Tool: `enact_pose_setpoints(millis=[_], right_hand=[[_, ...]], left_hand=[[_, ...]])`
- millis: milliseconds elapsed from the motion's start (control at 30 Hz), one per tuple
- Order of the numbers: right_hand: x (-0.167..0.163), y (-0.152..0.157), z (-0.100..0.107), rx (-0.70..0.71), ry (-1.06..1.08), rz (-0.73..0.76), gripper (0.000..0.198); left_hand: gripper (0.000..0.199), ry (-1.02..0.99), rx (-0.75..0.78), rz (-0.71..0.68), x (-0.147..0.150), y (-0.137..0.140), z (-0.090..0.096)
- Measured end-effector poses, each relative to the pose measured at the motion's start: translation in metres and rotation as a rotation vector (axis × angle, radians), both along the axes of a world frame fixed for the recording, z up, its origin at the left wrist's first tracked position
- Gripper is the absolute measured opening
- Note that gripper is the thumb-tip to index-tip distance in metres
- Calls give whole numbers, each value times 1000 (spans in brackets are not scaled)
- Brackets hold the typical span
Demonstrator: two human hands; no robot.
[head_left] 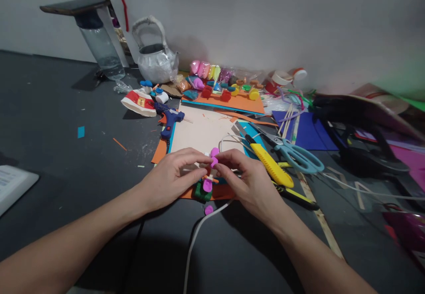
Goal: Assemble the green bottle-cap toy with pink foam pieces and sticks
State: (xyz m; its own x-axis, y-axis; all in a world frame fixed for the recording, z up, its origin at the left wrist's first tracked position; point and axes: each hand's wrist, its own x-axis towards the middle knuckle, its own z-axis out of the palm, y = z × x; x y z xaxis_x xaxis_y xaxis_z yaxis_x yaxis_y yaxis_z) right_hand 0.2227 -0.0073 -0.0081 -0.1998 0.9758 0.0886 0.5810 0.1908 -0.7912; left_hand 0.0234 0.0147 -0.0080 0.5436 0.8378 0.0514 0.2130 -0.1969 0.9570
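Observation:
Both hands meet over the front end of a cream sheet (206,130). A small pink clay piece (214,161) sits between their fingertips. My right hand (250,181) pinches it between thumb and index finger. From the other side my left hand (172,174) closes in, its index fingertip against the piece and its other fingers curled. Right below the fingers stands a small green block (201,192) with another pink piece (207,185) in front of it. A flat pink disc (209,210) lies on the dark table nearer to me.
A blue glue gun (171,122) lies left of the sheet. To the right are a yellow utility knife (270,163) and blue-handled scissors (299,154). A white cable (195,236) runs toward me. Behind stand a kettle (156,61), a water bottle (102,50) and colourful clay packets (206,70).

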Motion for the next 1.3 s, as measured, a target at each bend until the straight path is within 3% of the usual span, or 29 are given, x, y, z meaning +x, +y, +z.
enact_pose_setpoints(millis=[533,900,1300], right_hand=[[-2,-4,1,47,-52,-17,8],[6,1,6,-151,30,-41,25],[3,5,5,-205,94,-9,30]], left_hand=[[22,32,47,-12,0,1,-1],[25,34,44,-30,-1,0,0],[24,47,60,-19,0,-1,-2]])
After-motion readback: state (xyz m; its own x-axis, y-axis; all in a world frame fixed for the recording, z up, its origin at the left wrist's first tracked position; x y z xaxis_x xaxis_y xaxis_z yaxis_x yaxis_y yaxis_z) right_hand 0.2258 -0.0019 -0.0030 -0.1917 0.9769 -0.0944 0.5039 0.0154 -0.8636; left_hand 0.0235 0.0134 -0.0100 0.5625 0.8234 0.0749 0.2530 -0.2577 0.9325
